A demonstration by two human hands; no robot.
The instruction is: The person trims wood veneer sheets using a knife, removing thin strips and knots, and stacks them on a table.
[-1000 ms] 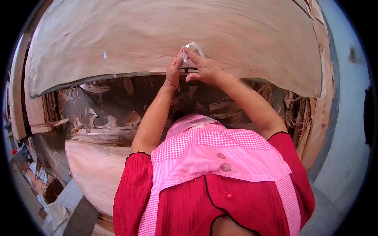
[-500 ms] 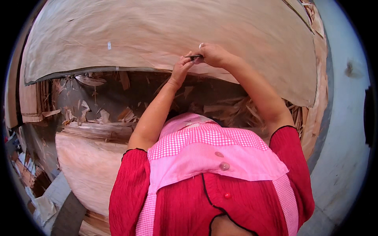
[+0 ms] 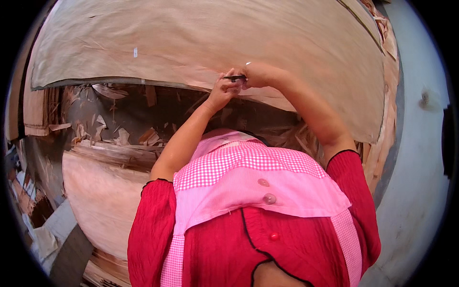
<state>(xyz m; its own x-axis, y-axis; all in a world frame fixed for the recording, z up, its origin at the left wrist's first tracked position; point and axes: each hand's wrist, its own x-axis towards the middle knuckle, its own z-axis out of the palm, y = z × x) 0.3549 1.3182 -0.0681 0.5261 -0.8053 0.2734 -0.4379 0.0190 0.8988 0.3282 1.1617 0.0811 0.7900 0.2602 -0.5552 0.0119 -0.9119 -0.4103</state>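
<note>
Pale sheet (image 3: 287, 33); dark object (image 3: 234, 77) (tool, perhaps), long axis left-right, at left hand (image 3: 224, 92).

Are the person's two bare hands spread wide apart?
No, the left hand and the right hand are close together, with a small, thin, black object between them.
</note>
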